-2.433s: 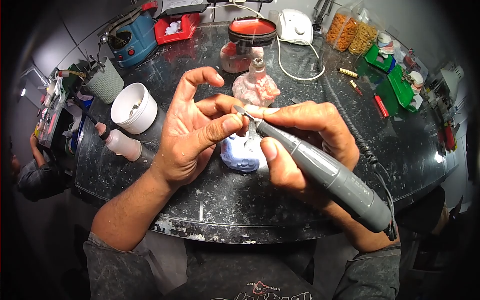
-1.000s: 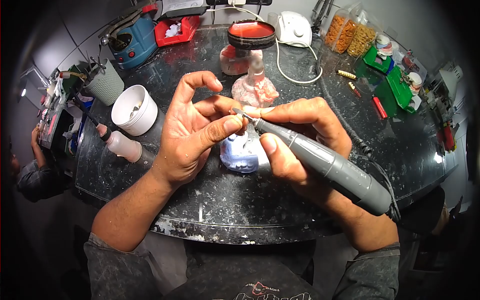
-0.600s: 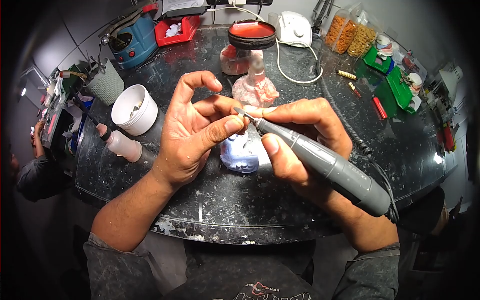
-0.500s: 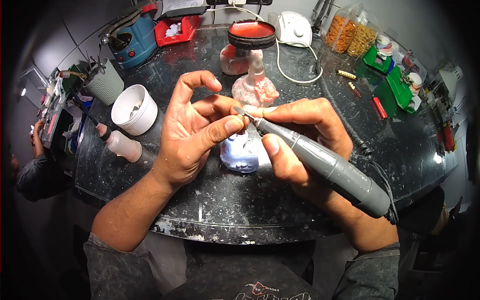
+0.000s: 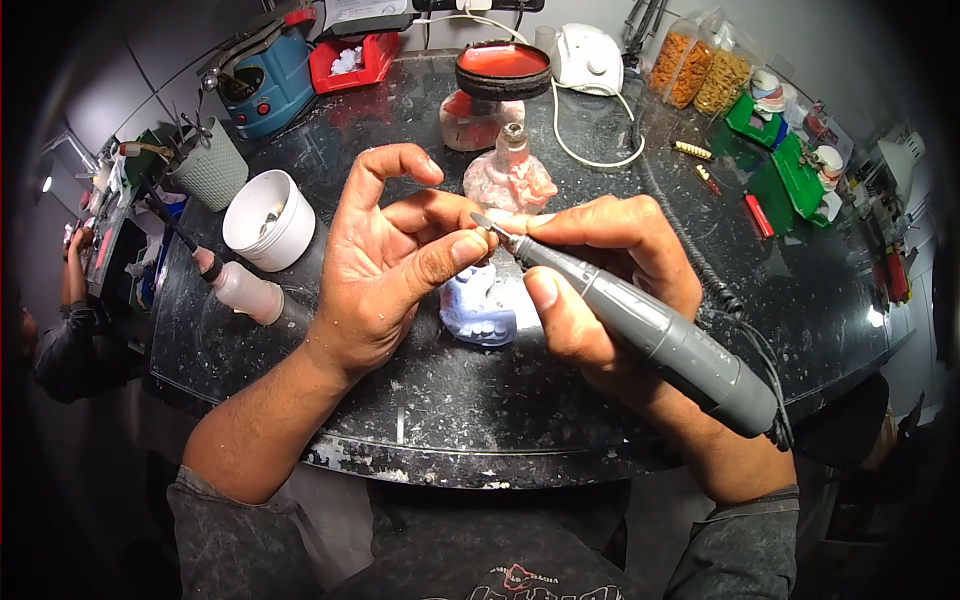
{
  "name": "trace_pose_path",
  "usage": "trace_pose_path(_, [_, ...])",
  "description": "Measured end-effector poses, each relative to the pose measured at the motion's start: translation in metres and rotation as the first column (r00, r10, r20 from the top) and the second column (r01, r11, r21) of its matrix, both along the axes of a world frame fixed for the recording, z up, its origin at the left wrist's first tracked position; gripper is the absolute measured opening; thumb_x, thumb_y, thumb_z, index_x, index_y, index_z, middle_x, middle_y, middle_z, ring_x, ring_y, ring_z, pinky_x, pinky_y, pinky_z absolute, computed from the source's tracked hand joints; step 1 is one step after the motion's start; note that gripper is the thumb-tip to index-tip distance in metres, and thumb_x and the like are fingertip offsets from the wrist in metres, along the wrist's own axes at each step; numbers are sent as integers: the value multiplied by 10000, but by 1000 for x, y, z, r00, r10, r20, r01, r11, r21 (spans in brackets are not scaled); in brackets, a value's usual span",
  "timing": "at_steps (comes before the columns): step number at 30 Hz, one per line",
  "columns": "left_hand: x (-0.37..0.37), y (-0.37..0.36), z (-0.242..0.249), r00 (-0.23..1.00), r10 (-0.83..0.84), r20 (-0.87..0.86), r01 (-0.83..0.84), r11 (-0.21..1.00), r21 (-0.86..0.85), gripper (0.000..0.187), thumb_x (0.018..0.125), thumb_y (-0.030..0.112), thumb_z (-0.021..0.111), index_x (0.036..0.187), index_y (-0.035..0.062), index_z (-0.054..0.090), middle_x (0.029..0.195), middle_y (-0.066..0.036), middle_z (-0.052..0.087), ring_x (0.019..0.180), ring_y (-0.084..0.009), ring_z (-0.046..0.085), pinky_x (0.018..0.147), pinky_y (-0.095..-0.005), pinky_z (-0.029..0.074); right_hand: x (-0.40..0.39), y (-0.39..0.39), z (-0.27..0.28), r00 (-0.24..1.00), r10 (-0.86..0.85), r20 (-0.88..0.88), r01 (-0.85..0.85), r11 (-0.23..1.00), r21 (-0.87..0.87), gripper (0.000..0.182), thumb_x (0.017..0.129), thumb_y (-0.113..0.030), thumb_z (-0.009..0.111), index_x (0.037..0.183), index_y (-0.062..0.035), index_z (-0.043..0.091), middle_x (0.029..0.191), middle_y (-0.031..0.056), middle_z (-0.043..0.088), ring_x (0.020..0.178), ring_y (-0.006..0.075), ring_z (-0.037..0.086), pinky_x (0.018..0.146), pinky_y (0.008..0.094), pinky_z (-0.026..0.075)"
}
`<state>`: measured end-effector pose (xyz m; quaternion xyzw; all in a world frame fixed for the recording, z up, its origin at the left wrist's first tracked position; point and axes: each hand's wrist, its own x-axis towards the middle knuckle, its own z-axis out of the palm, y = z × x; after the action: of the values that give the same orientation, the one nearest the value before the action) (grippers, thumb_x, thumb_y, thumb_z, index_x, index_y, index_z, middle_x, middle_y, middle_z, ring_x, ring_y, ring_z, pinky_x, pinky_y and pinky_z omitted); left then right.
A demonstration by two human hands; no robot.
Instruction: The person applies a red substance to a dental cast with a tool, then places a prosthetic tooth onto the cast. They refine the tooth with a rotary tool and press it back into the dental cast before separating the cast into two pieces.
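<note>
My right hand (image 5: pixel 640 250) is wrapped round a grey rotary handpiece (image 5: pixel 655 335), which slants down to the right with its cord at the rear. The handpiece's bur (image 5: pixel 488 224) meets the fingertips of my left hand (image 5: pixel 375 265). There, thumb and index finger are pinched together; whatever they hold is too small and covered to name. The other left fingers are curled and raised. Below the fingertips, a blue dental cast (image 5: pixel 478 315) stands on the dark bench, partly hidden by my hands.
Behind my hands stand a glass spirit burner (image 5: pixel 508 160) and a round dish of red wax (image 5: pixel 503 62). To the left are a white tub (image 5: pixel 268 225), a spray bottle (image 5: pixel 248 292) and a tool cup (image 5: pixel 212 165). Green boxes (image 5: pixel 795 175) lie right. Another person's arm (image 5: pixel 75 275) shows far left.
The handpiece's rear end has shifted very slightly. Both hands keep nearly the same pose, with the bur at my left fingertips. The other person's hand at far left has moved a little.
</note>
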<state>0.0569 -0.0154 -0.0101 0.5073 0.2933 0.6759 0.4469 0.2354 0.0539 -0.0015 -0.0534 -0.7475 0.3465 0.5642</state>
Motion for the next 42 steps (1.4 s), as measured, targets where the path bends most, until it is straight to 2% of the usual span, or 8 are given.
trace_pose_path(7, [1,-1,1,1000,17,1,-17,999,-34,520,866,8,667,1247,85,321,1006,-112,627,991,-163,621,933,-313,453,1,2,0,1000,2,15,-3,1000,13,286,753,-26,734,1015,2,624,915,103,675,816,146,685,724,271,553])
trace_pose_path(15, [0,5,-2,977,211,7,-207,964,-170,185,915,50,651,1088,-15,663,1054,-98,683,909,-124,645,832,-266,522,11,28,6,998,18,-66,-29,984,-173,212,883,-95,662,1037,6,556,946,98,630,843,125,620,763,270,507])
trace_pose_path(29, [3,9,1,944,291,158,-223,910,-349,317,974,194,582,1177,-47,618,977,-103,674,899,-120,641,829,-245,531,37,104,-2,966,-243,-93,199,921,-335,137,920,-114,646,995,-14,589,915,71,628,802,158,662,761,290,552])
trace_pose_path(32, [-3,3,3,962,272,-29,-267,914,-305,296,993,263,572,762,80,595,538,79,422,445,-10,317,447,-186,241,54,111,11,932,-364,1,333,852,-403,115,910,-144,622,977,-52,603,844,42,616,714,122,625,689,279,540])
trace_pose_path(35, [-4,3,4,945,305,-117,-325,917,-232,379,1004,286,553,674,101,540,484,91,342,405,-9,247,411,-193,193,85,124,23,895,-338,291,446,708,-548,212,865,-275,606,767,-87,603,579,-15,508,438,54,427,413,233,332])
trace_pose_path(39, [4,6,8,927,256,-273,-274,961,-28,132,942,144,618,1020,65,546,809,22,482,716,-43,463,637,-186,405,108,139,26,522,-236,820,683,691,-236,269,765,-335,649,730,-69,627,593,-5,551,491,100,475,471,276,358])
trace_pose_path(40, [2,3,9,896,189,-402,-208,978,-6,375,885,57,636,1218,75,465,987,-8,475,982,-91,471,858,-248,428,111,140,20,396,-176,901,664,733,-149,308,778,-343,661,677,-60,599,592,0,544,496,99,472,457,287,340])
trace_pose_path(42, [-7,3,16,696,103,-711,-80,995,66,344,817,32,629,1153,73,562,1074,-37,542,1095,-150,484,945,-316,413,111,143,14,283,-111,953,643,759,-103,353,764,-368,696,751,-18,658,640,35,591,557,132,525,534,297,394])
